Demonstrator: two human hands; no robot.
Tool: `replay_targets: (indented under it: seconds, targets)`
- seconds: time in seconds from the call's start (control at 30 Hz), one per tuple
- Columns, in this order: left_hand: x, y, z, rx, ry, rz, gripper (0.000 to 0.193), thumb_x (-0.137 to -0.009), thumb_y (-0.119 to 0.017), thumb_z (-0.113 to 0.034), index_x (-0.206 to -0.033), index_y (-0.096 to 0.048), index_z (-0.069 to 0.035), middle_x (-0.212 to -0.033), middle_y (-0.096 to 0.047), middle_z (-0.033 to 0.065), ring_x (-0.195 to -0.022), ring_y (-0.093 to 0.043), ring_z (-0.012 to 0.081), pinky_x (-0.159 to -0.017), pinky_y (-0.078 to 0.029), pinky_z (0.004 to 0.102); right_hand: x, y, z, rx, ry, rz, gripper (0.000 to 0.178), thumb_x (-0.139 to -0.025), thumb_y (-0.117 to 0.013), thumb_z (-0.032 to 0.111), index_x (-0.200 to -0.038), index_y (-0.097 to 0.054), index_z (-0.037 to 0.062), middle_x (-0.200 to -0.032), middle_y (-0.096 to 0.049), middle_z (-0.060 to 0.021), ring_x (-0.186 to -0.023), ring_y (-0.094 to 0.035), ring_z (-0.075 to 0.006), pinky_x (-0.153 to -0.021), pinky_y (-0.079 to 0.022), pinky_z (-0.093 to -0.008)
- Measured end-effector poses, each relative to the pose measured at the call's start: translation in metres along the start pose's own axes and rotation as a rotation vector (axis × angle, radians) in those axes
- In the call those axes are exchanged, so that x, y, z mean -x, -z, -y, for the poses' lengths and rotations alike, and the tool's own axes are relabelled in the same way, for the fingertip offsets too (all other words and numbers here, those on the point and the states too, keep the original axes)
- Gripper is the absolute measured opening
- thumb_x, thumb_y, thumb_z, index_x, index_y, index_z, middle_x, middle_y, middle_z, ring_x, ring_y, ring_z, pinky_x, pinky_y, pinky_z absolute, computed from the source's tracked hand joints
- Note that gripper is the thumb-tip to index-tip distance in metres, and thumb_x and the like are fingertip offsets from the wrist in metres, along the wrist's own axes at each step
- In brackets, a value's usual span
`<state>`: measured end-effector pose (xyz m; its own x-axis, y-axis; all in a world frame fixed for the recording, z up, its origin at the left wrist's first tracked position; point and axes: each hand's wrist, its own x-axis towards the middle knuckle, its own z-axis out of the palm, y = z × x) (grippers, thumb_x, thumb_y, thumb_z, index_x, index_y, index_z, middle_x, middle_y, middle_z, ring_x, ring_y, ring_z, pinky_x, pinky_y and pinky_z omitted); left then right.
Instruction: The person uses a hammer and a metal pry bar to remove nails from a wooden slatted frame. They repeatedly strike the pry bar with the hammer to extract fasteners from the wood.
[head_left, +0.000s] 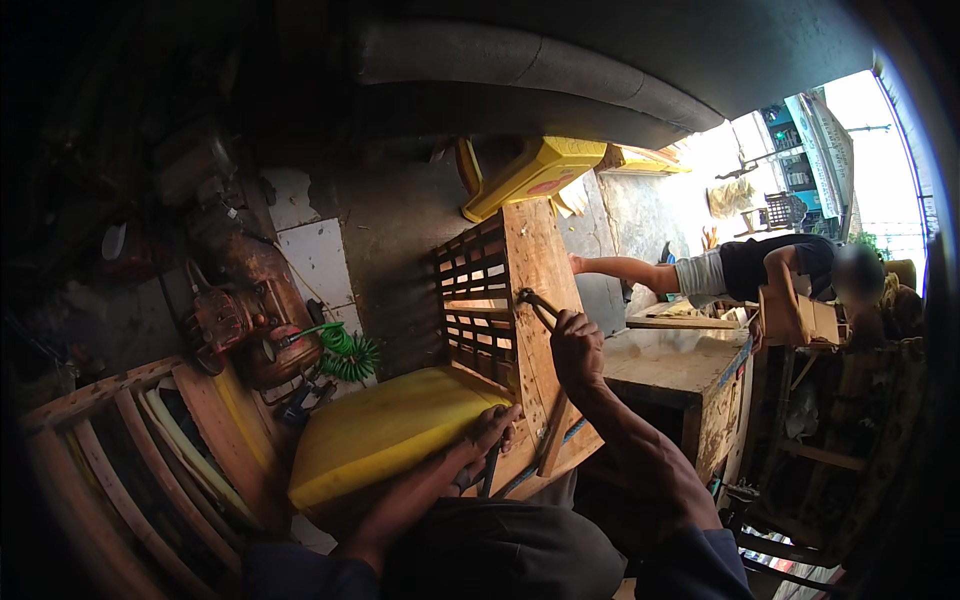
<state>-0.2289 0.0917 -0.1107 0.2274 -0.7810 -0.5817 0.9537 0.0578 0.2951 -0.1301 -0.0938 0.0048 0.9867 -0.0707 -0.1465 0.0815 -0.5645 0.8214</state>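
My right hand [578, 350] is closed round the handles of a pair of dark pincers [540, 303]. The pincers' head rests against the flat face of a wooden frame [545, 345], which has dark woven webbing [478, 310] across its side. Low against the frame, my left hand [490, 432] is closed beside the edge of a yellow padded cushion [390, 425]. A thin dark rod [490, 472] shows just under that hand; whether the fingers grip it is hard to make out. A loose wooden strip [553, 440] lies along the frame near my left hand.
A yellow plastic stool [540, 170] stands beyond the frame. Left are a rusty compressor [255, 310], a coiled green hose [348, 352] and a slatted wooden frame [140, 470]. Rightward, past a worn table [650, 365], another person [775, 265] holds a cardboard box [800, 315].
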Motion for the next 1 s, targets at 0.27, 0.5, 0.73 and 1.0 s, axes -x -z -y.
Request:
replay_targets:
  seconds: [0.27,0.5,0.73,1.0]
  targets:
    - [0.006,0.000,-0.004,0.052,-0.056,-0.068,0.040,-0.098,-0.068,-0.042,-0.096,-0.051,-0.005,-0.065,-0.051,0.0044,-0.049,-0.050,0.0131,-0.046,-0.044,0.0285,-0.070,0.033,-0.051,-0.502,0.407,0.494,0.027,-0.082,-0.076,0.019,-0.097,-0.063,-0.0010,-0.085,-0.073,-0.0104,-0.076,-0.074,-0.0221,-0.053,-0.052,-0.0365]
    - [0.005,-0.010,0.002,0.073,0.005,0.043,0.041,-0.098,-0.068,-0.042,-0.098,-0.052,-0.005,-0.066,-0.052,0.0040,-0.050,-0.049,0.0127,-0.047,-0.045,0.0286,-0.100,0.005,-0.115,-1.474,0.127,1.444,0.020,-0.087,-0.075,0.011,-0.088,-0.068,-0.0079,-0.089,-0.074,-0.0221,-0.082,-0.076,-0.0322,-0.067,-0.065,-0.0436]
    - [0.008,-0.007,-0.006,0.078,0.033,0.018,0.040,-0.099,-0.065,-0.042,-0.093,-0.049,-0.006,-0.066,-0.050,0.0042,-0.051,-0.050,0.0135,-0.050,-0.046,0.0297,-0.141,-0.003,-0.102,-1.733,-0.069,1.698,0.032,-0.095,-0.062,0.005,-0.119,-0.054,-0.0155,-0.097,-0.067,-0.0351,-0.074,-0.070,-0.0374,-0.063,-0.061,-0.0492]
    - [0.006,-0.008,-0.006,-0.028,0.051,0.013,0.041,-0.101,-0.061,-0.044,-0.091,-0.046,-0.007,-0.067,-0.051,0.0048,-0.052,-0.050,0.0137,-0.052,-0.046,0.0297,-0.076,0.025,-0.079,-1.460,0.001,1.278,0.036,-0.084,-0.083,0.021,-0.072,-0.055,0.0020,-0.060,-0.064,-0.0076,-0.049,-0.061,-0.0144,-0.047,-0.047,-0.0319]
